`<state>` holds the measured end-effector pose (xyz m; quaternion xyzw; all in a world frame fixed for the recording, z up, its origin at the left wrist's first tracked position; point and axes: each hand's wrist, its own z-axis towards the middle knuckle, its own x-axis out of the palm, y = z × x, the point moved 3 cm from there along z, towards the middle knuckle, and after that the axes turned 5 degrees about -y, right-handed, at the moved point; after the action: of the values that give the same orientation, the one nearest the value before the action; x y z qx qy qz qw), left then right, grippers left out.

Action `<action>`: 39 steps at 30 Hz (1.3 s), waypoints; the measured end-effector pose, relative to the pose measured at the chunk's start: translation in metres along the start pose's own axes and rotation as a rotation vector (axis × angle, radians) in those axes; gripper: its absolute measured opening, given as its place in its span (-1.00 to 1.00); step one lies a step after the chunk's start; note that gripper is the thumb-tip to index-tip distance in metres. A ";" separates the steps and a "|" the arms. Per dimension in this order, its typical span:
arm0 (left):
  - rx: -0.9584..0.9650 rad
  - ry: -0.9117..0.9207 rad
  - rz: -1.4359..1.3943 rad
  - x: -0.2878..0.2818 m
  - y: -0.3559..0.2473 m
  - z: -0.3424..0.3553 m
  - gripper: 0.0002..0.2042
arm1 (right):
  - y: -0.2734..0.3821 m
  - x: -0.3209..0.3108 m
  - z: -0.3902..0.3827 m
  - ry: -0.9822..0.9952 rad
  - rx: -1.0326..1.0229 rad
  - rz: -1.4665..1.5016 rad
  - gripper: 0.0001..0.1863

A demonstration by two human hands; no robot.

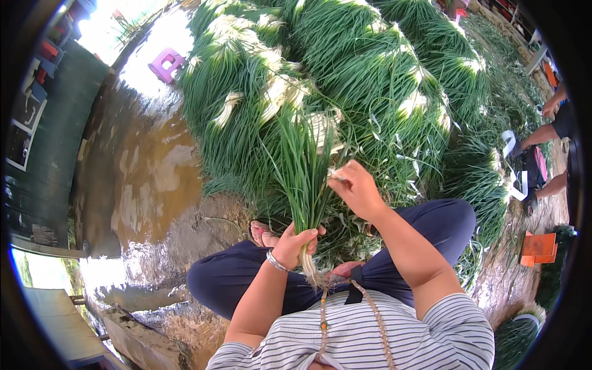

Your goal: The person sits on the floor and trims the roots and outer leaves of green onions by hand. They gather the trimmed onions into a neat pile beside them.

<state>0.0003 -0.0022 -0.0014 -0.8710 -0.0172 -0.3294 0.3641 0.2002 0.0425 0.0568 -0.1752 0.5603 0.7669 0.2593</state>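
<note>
My left hand [296, 243] is wrapped around a bunch of spring onions [302, 179] just above its white stems. The roots hang toward my lap, and the long green leaves fan upward and away from me. Beside the leaves, on the right, my right hand [359, 190] is closed in a pinch. A small whitish bit shows at its fingertips, too small to name. Beyond both hands lies a large heap of spring onions [231, 148], with clusters of white stems [280, 98] among the green.
More rows of spring onions [364, 68] stretch away ahead. A pink stool [166, 65] stands on the wet floor [145, 179] at far left. At the right are another person's arm [555, 102], white straps [518, 185] and an orange object [538, 248]. My bent knees flank the work.
</note>
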 end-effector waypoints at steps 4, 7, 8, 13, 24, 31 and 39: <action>-0.010 0.028 -0.112 -0.004 -0.004 0.000 -0.68 | -0.004 -0.001 -0.013 -0.104 0.572 1.154 -0.89; 0.061 -0.045 -0.110 0.004 -0.012 -0.002 -0.69 | 0.003 -0.008 -0.027 -0.017 0.652 1.445 -0.92; 0.069 -0.037 -0.089 0.004 -0.013 -0.002 -0.68 | -0.004 -0.012 -0.020 -0.051 0.600 1.653 -0.92; 0.310 -0.352 0.605 -0.006 -0.006 0.007 -0.42 | -0.082 -0.041 -0.025 0.130 0.543 0.393 -0.82; 0.631 -0.261 1.756 0.033 0.028 -0.004 -0.23 | -0.054 0.048 -0.062 0.326 0.799 1.611 -0.28; 0.868 -0.272 1.216 0.048 0.014 -0.008 -0.11 | -0.033 0.017 -0.044 0.263 0.682 1.713 -0.34; 0.041 0.052 0.228 0.028 0.034 0.008 -0.60 | -0.061 -0.003 -0.047 -0.085 0.662 1.262 -0.27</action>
<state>0.0357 -0.0284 -0.0104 -0.8508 0.0846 -0.3080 0.4173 0.2377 0.0121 -0.0026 0.3003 0.7476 0.5666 -0.1730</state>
